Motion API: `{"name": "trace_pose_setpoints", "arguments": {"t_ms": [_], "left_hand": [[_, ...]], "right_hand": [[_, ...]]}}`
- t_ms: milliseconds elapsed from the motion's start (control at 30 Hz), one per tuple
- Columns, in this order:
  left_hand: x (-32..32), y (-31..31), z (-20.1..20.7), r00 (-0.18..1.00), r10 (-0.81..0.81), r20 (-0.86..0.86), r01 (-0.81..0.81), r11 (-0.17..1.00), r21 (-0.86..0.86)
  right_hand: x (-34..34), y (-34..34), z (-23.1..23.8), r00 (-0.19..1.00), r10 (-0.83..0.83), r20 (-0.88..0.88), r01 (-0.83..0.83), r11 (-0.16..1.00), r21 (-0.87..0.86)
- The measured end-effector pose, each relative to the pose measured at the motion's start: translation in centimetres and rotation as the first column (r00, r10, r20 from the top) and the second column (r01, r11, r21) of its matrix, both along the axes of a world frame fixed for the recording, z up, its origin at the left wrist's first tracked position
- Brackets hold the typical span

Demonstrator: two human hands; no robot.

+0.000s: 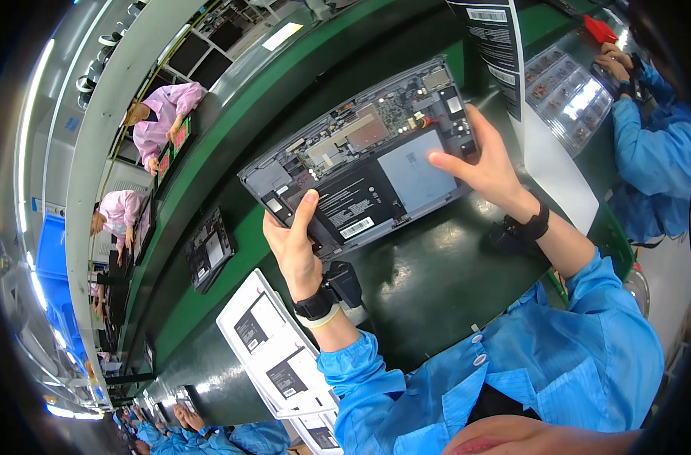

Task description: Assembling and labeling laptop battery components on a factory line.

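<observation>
Between the two hands, near the middle of the scene, an opened laptop base (345,163) is held tilted, its far right corner raised in view. The left hand (291,246) grips the near left corner, thumb on top and fingers curled round the edge, partly hidden beneath. The right hand (491,168) has hold of the right end, thumb spread over the inside and its other fingers along the outer edge. Both are only partly closed, about the thickness of the casing. A circuit board (364,129) fills much of the far half; nearer lies a black battery (347,203) with a pale grey panel (417,168) to its right. Beneath is a dark green surface (429,284); whether the base touches it, I cannot tell.

To the near left lie white sheets (263,292) bearing black rectangles; farther left rests another opened device (207,250). On the right, a curved white sheet (561,182) stands beside a clear compartmented tray (561,98), near a blue-sleeved co-worker (656,152). Pink-clad workers (163,125) sit at far left.
</observation>
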State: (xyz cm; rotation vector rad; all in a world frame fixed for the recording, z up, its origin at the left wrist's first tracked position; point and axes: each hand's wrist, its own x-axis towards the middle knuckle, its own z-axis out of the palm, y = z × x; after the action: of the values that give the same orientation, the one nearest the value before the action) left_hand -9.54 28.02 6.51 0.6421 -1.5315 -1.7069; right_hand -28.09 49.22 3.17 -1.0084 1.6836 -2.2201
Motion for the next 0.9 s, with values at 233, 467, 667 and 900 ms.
{"name": "trace_pose_setpoints", "arguments": {"t_ms": [233, 467, 667, 900], "left_hand": [[-1.4, 1.1, -0.6, 0.988, 0.139, 0.068, -0.114, 0.951, -0.286], [-2.0, 1.4, -0.9, 0.986, 0.146, 0.083, -0.107, 0.927, -0.36], [-1.8, -0.3, -1.9, 0.992, 0.027, 0.126, -0.002, 0.982, -0.19], [-0.6, -1.3, -2.3, 0.955, -0.263, 0.14, 0.271, 0.962, -0.04]], "right_hand": [[-1.8, -1.6, 0.7, 0.996, -0.061, -0.059, 0.073, 0.969, 0.235], [-1.2, -2.3, 0.4, 0.978, 0.039, 0.204, -0.072, 0.985, 0.159], [-1.6, -2.7, 0.0, 0.976, 0.001, 0.219, -0.057, 0.967, 0.25], [-3.1, -2.4, 0.5, 0.944, 0.035, 0.328, -0.136, 0.947, 0.291]]}}
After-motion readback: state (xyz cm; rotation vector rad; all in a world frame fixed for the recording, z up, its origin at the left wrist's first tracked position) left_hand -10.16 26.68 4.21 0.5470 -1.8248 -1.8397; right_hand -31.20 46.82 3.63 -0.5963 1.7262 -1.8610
